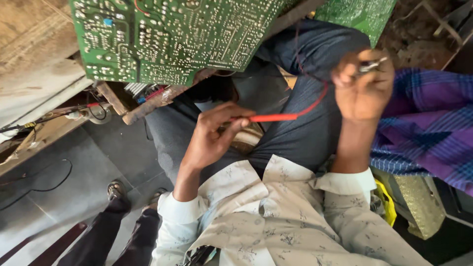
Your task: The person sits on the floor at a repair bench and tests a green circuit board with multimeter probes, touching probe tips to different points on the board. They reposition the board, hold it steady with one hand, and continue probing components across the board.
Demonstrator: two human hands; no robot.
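My left hand grips a red test probe like a pen, with the probe lying level over my lap. Its thin red wire curves up across my dark trousers towards the board. My right hand is raised to the right and pinches a small shiny metal piece between its fingertips; what the piece is I cannot tell. A large green circuit board hangs just above both hands, solder side facing me. Neither hand touches it.
A second green board shows at the top right. A rusty bar and loose wires lie under the board's left edge. A purple checked cloth is on the right. Another person's legs and sandalled feet stand at the lower left.
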